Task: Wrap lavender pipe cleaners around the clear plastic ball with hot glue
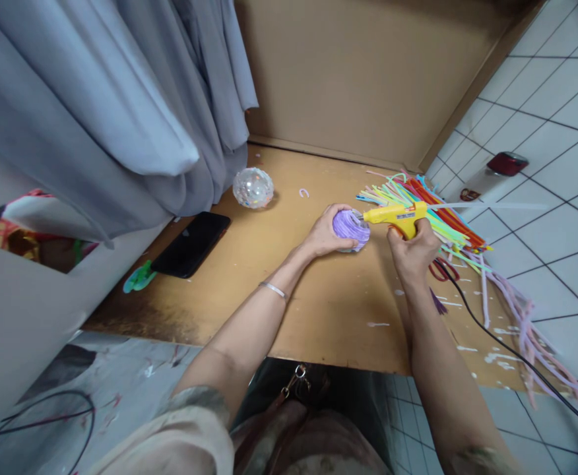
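My left hand [329, 234] is closed around a round purple ball [349, 227] with a ridged, wound-looking surface, and holds it above the table. In my right hand [415, 247] is a yellow hot glue gun [395, 214], fingers wrapped round its handle. The nozzle points left and meets the upper right side of the ball; whether it touches cannot be made out. A long pale glue stick [497, 206] sticks out of the gun's back end. The black cord [487, 330] runs down to the right.
Colourful pipe cleaners [432, 211] lie at the table's right, with red-handled scissors [445, 269] partly under my right hand. A clear ball [253, 188], a black phone [191, 244] and a green item [139, 277] are on the left. A grey curtain [170, 99] hangs beside the table.
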Action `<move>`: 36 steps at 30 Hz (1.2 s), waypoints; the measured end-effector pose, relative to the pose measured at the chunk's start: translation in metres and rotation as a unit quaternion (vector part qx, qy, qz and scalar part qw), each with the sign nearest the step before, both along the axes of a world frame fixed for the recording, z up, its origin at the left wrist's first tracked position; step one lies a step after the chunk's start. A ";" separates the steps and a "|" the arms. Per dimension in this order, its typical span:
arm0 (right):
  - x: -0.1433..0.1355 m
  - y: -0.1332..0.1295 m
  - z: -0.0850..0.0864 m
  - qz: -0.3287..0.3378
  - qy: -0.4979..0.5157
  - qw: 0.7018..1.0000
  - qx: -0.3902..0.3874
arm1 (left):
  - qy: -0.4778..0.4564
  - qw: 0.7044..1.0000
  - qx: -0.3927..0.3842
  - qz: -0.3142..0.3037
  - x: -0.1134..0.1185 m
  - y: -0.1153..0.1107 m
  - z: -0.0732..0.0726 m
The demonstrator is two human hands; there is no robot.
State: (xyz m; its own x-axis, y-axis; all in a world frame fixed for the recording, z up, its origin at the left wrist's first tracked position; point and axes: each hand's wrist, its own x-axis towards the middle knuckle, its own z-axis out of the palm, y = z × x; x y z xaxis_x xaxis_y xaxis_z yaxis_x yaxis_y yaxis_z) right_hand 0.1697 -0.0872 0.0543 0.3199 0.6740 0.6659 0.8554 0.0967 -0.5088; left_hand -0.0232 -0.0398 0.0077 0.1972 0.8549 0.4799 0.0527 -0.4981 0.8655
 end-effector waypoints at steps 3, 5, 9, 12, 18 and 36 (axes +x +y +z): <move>0.000 0.000 0.000 0.002 -0.004 1.000 0.001 | 0.002 1.000 -0.001 -0.001 0.000 -0.001 0.000; 0.000 0.000 -0.001 0.000 -0.008 1.000 0.000 | 0.003 1.000 -0.004 -0.001 0.000 -0.002 0.001; 0.000 0.000 -0.001 -0.004 -0.018 1.000 0.004 | 0.007 1.000 -0.007 0.000 0.000 -0.003 0.003; 0.000 0.000 -0.001 -0.005 -0.018 1.000 0.005 | 0.009 1.000 -0.007 0.003 0.000 -0.002 0.003; 0.001 0.000 -0.001 -0.003 -0.001 1.000 -0.013 | 0.007 1.000 -0.004 -0.001 -0.001 -0.002 0.002; 0.001 0.000 -0.001 -0.003 0.005 1.000 -0.008 | 0.005 1.000 -0.005 0.001 0.000 -0.002 0.001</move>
State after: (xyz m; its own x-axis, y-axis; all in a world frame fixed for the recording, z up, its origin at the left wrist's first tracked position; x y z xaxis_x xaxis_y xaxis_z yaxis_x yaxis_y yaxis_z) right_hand 0.1703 -0.0868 0.0531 0.3304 0.6819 0.6526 0.8511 0.0836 -0.5183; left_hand -0.0236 -0.0419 0.0089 0.2008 0.8601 0.4689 0.0628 -0.4890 0.8700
